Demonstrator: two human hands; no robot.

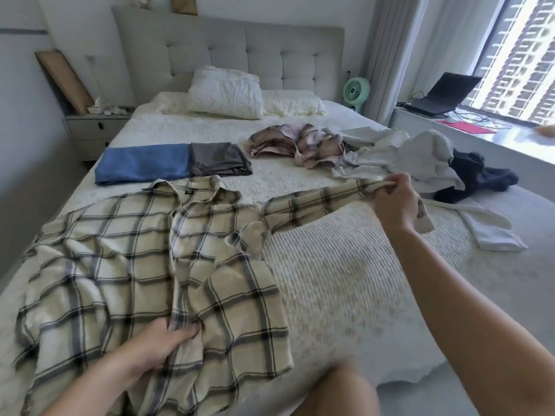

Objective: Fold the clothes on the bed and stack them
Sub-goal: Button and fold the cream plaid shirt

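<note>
A cream plaid shirt lies spread front-up on the near left part of the bed, collar toward the headboard. The left hand rests on its lower front near the button placket, fingers curled and pinching a fold of the cloth. The right hand is raised above the mattress to the right of the shirt, fingers closed round the cuff of the shirt's sleeve, which stretches taut from the shoulder out to that hand. Beyond the shirt, a folded blue garment and a folded grey garment lie side by side, touching. Further right sits a crumpled pink plaid garment, then a heap of pale grey clothing with a dark garment at its right edge. White pillows lean at the headboard
</note>
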